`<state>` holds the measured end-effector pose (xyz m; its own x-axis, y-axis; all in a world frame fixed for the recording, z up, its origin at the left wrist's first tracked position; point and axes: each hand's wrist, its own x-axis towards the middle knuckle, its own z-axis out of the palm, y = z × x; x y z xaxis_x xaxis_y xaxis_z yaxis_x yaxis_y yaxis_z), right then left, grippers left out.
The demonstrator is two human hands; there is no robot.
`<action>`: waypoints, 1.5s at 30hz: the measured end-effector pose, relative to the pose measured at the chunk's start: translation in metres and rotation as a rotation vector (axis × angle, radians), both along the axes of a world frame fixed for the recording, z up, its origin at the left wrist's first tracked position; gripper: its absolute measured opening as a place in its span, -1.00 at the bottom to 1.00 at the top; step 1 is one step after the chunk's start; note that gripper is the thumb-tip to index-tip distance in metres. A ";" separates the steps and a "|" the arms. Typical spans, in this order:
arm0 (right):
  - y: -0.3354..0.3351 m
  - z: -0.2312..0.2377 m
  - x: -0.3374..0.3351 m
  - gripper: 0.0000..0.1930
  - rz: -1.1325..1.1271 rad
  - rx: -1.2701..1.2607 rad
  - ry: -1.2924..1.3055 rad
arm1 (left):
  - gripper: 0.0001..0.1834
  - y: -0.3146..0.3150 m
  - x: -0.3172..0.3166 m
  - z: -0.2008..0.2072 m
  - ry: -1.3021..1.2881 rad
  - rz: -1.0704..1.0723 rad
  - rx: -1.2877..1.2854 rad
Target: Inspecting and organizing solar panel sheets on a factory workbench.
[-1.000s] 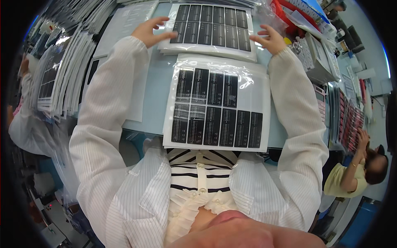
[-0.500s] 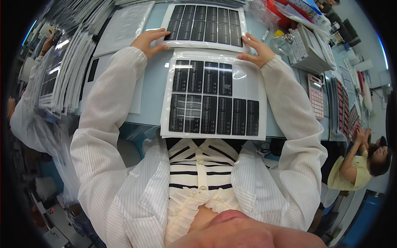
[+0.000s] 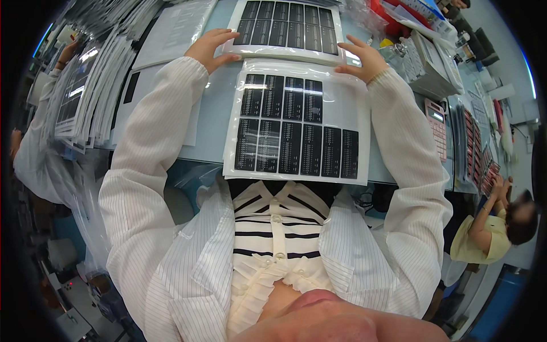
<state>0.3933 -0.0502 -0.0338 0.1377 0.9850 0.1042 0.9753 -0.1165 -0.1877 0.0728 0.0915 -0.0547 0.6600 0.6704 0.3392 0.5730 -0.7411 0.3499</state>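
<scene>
Two stacks of white sheets with black rectangular labels lie before me, glossy like plastic film. My left hand (image 3: 213,50) is at the left edge of the far label sheet (image 3: 337,55), fingers stretched and thumb spread apart. At its right edge is my right hand (image 3: 366,61), also with fingers and thumb apart, the thumb over the gap between the stacks. Whether the fingertips press on the edges I cannot tell. The near label sheet (image 3: 345,108) lies closer to me, two rows of labels on it and a bare patch at its upper right. Neither hand grips it.
Piled sheets in clear sleeves (image 3: 94,94) stand at the left, beside a flat plastic-wrapped pack (image 3: 174,34). A pink calculator (image 3: 436,128) and a grey-white box (image 3: 427,62) are at the right. Red items lie at the back right. Another person (image 3: 484,236) sits at the far right.
Both hands and both label sheets appear slightly higher in the picture, partly as the whole view shifts. My right fingers are spread a little more.
</scene>
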 end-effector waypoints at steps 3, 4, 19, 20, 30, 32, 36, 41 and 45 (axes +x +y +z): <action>-0.015 0.021 -0.019 -0.42 0.236 0.035 0.050 | -0.47 -0.020 -0.004 0.011 0.069 -0.114 -0.025; -0.017 0.022 -0.027 -0.46 0.404 0.055 0.117 | -0.44 -0.029 -0.005 0.011 0.115 -0.202 -0.070; 0.019 -0.034 -0.133 -0.56 0.505 0.185 0.349 | -0.26 -0.070 0.012 0.000 0.161 0.063 -0.269; 0.020 -0.036 -0.135 -0.56 0.496 0.212 0.343 | -0.28 -0.073 0.013 0.000 0.155 0.080 -0.271; 0.025 -0.038 -0.141 -0.54 0.427 0.216 0.347 | -0.32 -0.073 0.014 -0.001 0.105 0.080 -0.280; 0.027 -0.040 -0.137 -0.54 0.432 0.209 0.380 | -0.28 -0.072 0.014 0.001 0.095 0.083 -0.373; 0.029 -0.043 -0.128 -0.63 0.456 0.230 0.426 | -0.21 -0.069 0.007 -0.010 0.060 0.042 -0.394; 0.032 -0.050 -0.116 -0.58 0.519 0.236 0.386 | -0.09 -0.082 -0.010 -0.002 0.030 0.000 -0.279; 0.024 -0.055 -0.109 -0.44 0.532 0.239 0.325 | -0.02 -0.107 -0.043 0.009 0.063 -0.303 -0.151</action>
<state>0.2843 -0.0258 -0.0884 -0.2997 0.8820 0.3636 0.7777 0.4466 -0.4423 0.0298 -0.0156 -0.0457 0.8532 0.4801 0.2038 0.3585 -0.8236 0.4395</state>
